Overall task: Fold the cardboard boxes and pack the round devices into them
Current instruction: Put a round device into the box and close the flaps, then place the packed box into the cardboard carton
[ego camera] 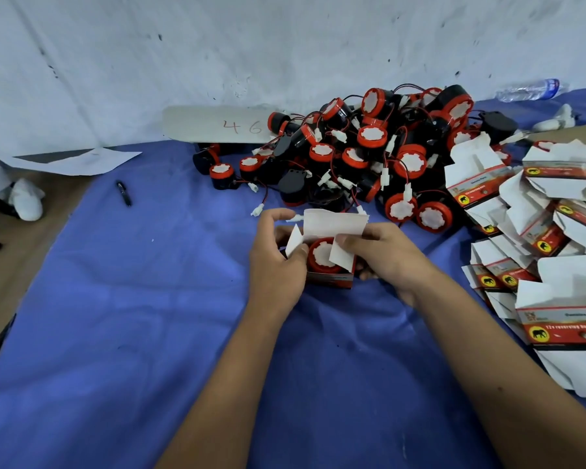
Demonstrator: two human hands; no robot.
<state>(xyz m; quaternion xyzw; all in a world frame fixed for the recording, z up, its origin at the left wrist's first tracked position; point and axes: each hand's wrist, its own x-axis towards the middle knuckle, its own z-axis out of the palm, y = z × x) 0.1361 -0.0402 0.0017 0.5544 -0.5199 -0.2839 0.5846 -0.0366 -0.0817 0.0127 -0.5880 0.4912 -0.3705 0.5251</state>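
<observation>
Cardboard is closing around one device: just in front of the device pile [369, 154], I am gripping the open box [330, 265] with my left hand [278, 262] while my right hand [383, 255] is pinching its side flap over the round device [322, 253] sitting inside. Right of the pile, the unfolded boxes [538, 231] are waiting, so I judge most packing is remaining.

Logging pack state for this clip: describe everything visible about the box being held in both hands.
The box is small, thin card, white inside, red and black printed outside. It sits upright over the blue cloth, top open, rear lid flap and two side flaps raised. A red round device with a white face sits inside. The left hand and right hand grip its sides.
</observation>
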